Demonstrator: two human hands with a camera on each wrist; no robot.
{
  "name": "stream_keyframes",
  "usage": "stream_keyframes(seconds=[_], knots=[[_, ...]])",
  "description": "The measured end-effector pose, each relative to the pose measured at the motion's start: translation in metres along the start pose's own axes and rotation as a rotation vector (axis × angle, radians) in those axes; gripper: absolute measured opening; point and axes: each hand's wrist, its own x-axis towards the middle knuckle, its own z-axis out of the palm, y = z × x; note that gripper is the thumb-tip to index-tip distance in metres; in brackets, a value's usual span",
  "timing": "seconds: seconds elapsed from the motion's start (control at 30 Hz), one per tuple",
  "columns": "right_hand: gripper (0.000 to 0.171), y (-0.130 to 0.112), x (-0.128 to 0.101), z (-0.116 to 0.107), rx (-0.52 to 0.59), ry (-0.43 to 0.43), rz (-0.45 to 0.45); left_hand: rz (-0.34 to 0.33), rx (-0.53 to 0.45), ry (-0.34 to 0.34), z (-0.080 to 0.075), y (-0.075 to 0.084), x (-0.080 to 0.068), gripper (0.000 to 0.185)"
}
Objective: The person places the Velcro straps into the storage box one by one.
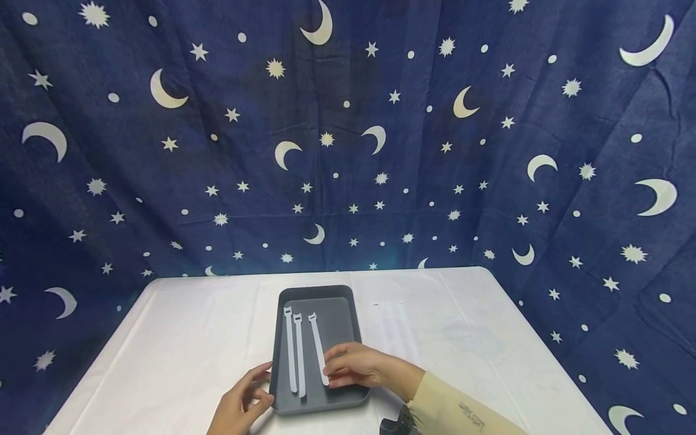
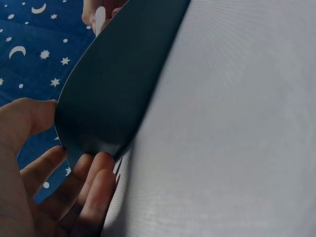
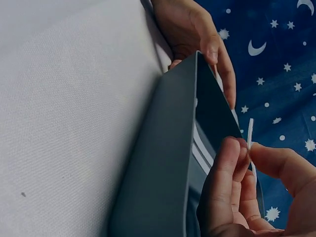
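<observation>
A dark grey tray (image 1: pixel 348 314) lies on the white table and holds three white straps side by side. My left hand (image 1: pixel 244 399) grips the tray's near left corner, thumb (image 2: pixel 27 118) on the rim and fingers (image 2: pixel 91 187) against the outer wall (image 2: pixel 118 94). My right hand (image 1: pixel 353 365) rests inside the tray at the near end of the rightmost strap (image 1: pixel 316 344). In the right wrist view, that strap's end (image 3: pixel 250 132) stands pinched between the thumb and fingers (image 3: pixel 229 177). The other two straps (image 1: pixel 294 353) lie untouched.
The table (image 1: pixel 185 338) is covered with a white cloth, its far edge against a dark blue backdrop (image 1: pixel 348 151) printed with moons and stars. Faint pale strips (image 1: pixel 394 329) seem to lie on the cloth right of the tray.
</observation>
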Motion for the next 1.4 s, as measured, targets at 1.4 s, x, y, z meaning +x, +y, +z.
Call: stream_keyframes(seconds=[1.4], knots=[[0.012, 0.008, 0.019, 0.017, -0.191, -0.044, 0.057, -0.055, 0.005, -0.002, -0.001, 0.004, 0.001, 0.06]])
